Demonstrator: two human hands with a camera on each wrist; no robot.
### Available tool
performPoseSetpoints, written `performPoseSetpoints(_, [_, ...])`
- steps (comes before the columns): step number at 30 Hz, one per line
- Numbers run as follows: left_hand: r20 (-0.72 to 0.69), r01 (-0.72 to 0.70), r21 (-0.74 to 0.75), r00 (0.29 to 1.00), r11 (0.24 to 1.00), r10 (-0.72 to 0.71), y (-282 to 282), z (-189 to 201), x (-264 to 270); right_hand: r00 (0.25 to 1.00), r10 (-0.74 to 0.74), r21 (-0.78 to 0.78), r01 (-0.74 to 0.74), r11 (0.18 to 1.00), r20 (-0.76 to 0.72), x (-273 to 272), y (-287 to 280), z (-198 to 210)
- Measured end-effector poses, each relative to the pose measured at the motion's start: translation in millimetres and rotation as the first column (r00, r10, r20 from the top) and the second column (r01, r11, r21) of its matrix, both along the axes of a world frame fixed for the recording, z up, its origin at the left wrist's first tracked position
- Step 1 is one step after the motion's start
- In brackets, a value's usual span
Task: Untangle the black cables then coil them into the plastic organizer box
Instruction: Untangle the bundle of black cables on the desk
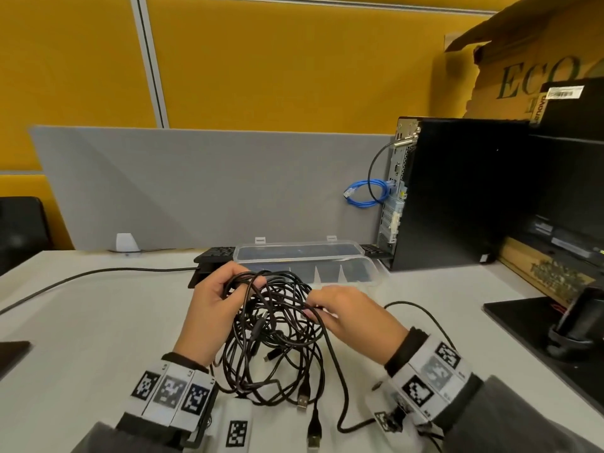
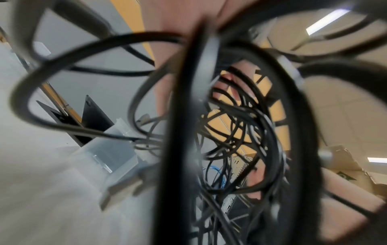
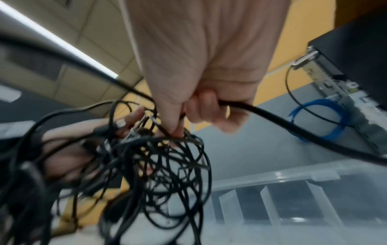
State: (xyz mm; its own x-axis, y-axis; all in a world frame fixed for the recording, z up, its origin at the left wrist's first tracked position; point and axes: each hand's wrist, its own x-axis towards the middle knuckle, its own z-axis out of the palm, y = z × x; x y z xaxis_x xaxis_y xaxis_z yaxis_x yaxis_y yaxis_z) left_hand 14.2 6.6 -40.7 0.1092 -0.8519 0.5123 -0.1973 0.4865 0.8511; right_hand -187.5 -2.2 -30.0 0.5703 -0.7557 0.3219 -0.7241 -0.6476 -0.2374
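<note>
A tangle of black cables (image 1: 274,335) hangs between my two hands above the white desk, its USB plugs (image 1: 302,402) dangling near the front edge. My left hand (image 1: 225,289) grips the top of the bundle, with loops over its fingers. My right hand (image 1: 322,304) pinches a strand on the tangle's right side; in the right wrist view its curled fingers (image 3: 207,106) hold a thicker black cable (image 3: 293,126) that runs off to the right. The clear plastic organizer box (image 1: 343,273) lies open just behind the hands, its dividers (image 3: 270,202) showing. In the left wrist view blurred cable loops (image 2: 209,132) fill the frame.
A black computer tower (image 1: 457,194) stands at the right with a blue network cable (image 1: 369,192) at its back. A monitor base (image 1: 555,331) sits at the far right. A black keyboard (image 1: 215,256) lies behind the box, and another black cable (image 1: 81,277) runs left across the desk.
</note>
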Motion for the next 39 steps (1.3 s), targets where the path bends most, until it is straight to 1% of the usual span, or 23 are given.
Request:
performPoseSetpoints(2, [0.006,0.048,0.06,0.999,0.997,-0.048,-0.7,-0.6,1.6,0.96,0.029,0.045,-0.043,0.998,0.277,-8.7,-5.5,9.7])
performPoseSetpoints(3, [-0.008,0.068,0.094,0.998,0.993,-0.067,-1.5,-1.3,3.8,0.891,0.014,0.037,-0.035,0.999,0.453,-15.8,-7.5,16.4])
performPoseSetpoints(5, [-0.053,0.097,0.151,0.995,0.984,-0.09,-2.8,-1.6,8.4,0.652,-0.046,0.012,0.057,0.998,0.757,-32.5,-12.6,29.8])
performPoseSetpoints(6, [-0.072,0.098,0.17,0.994,0.981,-0.087,-2.8,-1.0,9.2,0.55,-0.072,0.004,0.123,0.992,0.832,-40.6,-15.1,33.6])
performPoseSetpoints(7, [-0.083,0.092,0.178,0.993,0.98,-0.078,-2.3,-0.2,9.1,0.487,-0.09,-0.004,0.188,0.982,0.869,-47.9,-17.4,34.6])
performPoseSetpoints(9, [-0.074,0.077,0.18,0.995,0.981,-0.065,-1.8,0.9,7.4,0.417,-0.147,-0.021,0.372,0.928,0.897,-61.6,-22.2,30.9])
performPoseSetpoints(11, [-0.01,0.059,0.176,0.998,0.983,-0.058,-2.8,-1.5,9.3,0.339,-0.228,-0.005,0.567,0.823,0.913,-80.6,-29.2,28.8])
performPoseSetpoints(12, [0.015,0.049,0.17,0.999,0.984,-0.052,-2.8,-2.6,11.6,0.308,-0.261,0.025,0.601,0.799,0.915,-91.7,-33.1,28.8])
performPoseSetpoints(13, [0.027,0.035,0.164,0.999,0.986,-0.04,-3.6,-3.7,14.3,0.301,-0.302,0.07,0.594,0.801,0.904,-101.4,-34.7,29.8])
performPoseSetpoints(14, [0.025,0.022,0.162,0.999,0.987,-0.027,-4.4,-4.2,16.5,0.342,-0.356,0.113,0.565,0.818,0.87,-109.8,-34.5,29.9])
performPoseSetpoints(16, [0.003,0.012,0.16,1.0,0.987,-0.013,-5.0,-3.9,16.9,0.55,-0.454,0.109,0.546,0.83,0.701,-123.0,-31.4,24.9])
performPoseSetpoints(17, [0.0,0.017,0.156,1.0,0.988,-0.017,-4.7,-3.1,15.8,0.661,-0.505,0.089,0.556,0.826,0.554,-128.2,-30.9,20.6])
performPoseSetpoints(18, [0.004,0.026,0.154,1.0,0.988,-0.026,-3.7,-2.1,13.8,0.73,-0.551,0.072,0.575,0.815,0.405,-131.3,-29.8,16.5])
performPoseSetpoints(20, [0.004,0.047,0.156,0.999,0.987,-0.049,-1.4,-1.2,11.3,0.756,-0.637,0.045,0.639,0.768,0.151,-130.5,-28.5,12.7])
performPoseSetpoints(21, [-0.003,0.06,0.154,0.998,0.986,-0.06,0.2,0.1,10.0,0.758,-0.646,0.004,0.648,0.761,0.094,-125.0,-25.9,13.8])
performPoseSetpoints(23, [-0.018,0.078,0.146,0.997,0.986,-0.076,2.9,2.6,8.2,0.811,-0.583,-0.078,0.585,0.807,0.043,-103.9,-20.4,16.5])
performPoseSetpoints(24, [-0.01,0.085,0.141,0.996,0.986,-0.085,4.6,3.7,7.1,0.873,-0.487,-0.069,0.488,0.87,0.028,-85.8,-12.7,20.1])
performPoseSetpoints(25, [0.007,0.091,0.139,0.996,0.986,-0.093,5.9,4.5,5.8,0.928,-0.373,0.002,0.373,0.928,0.003,-66.1,-3.4,22.9])
performPoseSetpoints(27, [0.027,0.124,0.151,0.991,0.981,-0.13,9.1,7.0,3.4,0.98,-0.196,0.189,0.201,0.961,-0.045,-30.2,10.5,24.1])
performPoseSetpoints(29, [0.011,0.206,0.15,0.978,0.967,-0.209,13.5,9.8,0.7,0.995,-0.093,0.26,0.079,0.962,0.041,-11.7,10.3,17.0])
performPoseSetpoints(31, [0.0,0.261,0.141,0.965,0.955,-0.264,15.8,10.4,-1.6,0.965,-0.089,0.278,0.017,0.96,0.246,-6.7,5.6,12.7])
performPoseSetpoints(35, [-0.044,0.26,0.168,0.966,0.951,-0.256,9.9,5.1,1.5,0.823,-0.086,0.332,-0.129,0.934,0.561,-16.2,2.0,5.8])
performPoseSetpoints(39, [-0.023,0.299,0.416,0.947,0.859,-0.319,6.7,-1.4,0.9,0.653,-0.118,0.377,-0.271,0.886,0.748,-21.3,3.5,-0.5])
